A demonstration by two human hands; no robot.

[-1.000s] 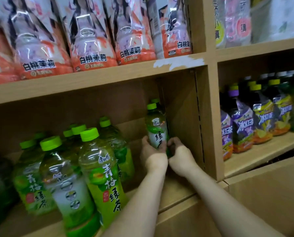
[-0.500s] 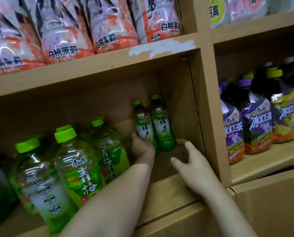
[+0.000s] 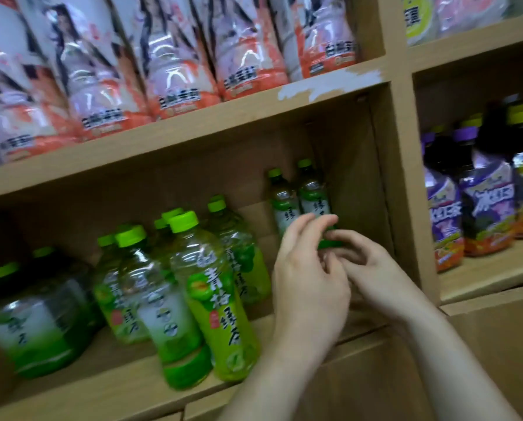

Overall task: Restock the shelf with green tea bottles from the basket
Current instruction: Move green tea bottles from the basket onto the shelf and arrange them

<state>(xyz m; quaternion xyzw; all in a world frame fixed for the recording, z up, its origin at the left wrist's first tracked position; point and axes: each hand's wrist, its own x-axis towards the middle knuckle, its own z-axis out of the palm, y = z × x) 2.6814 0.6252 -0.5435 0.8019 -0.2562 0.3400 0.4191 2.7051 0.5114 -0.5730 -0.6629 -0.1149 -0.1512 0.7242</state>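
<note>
Left hand (image 3: pixel 310 275): bare; raised, fingers loosely bent, empty;
Right hand (image 3: pixel 375 268): bare; just beside it, fingers relaxed

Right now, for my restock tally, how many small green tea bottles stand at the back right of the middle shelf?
2. The left bottle and the right bottle stand side by side near the side wall, partly behind the left hand. Others may be hidden.

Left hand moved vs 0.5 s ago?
Yes. The left hand shifted right: it was at the left small bottle; now its fingertips cover the right small bottle beside the divider.
</note>
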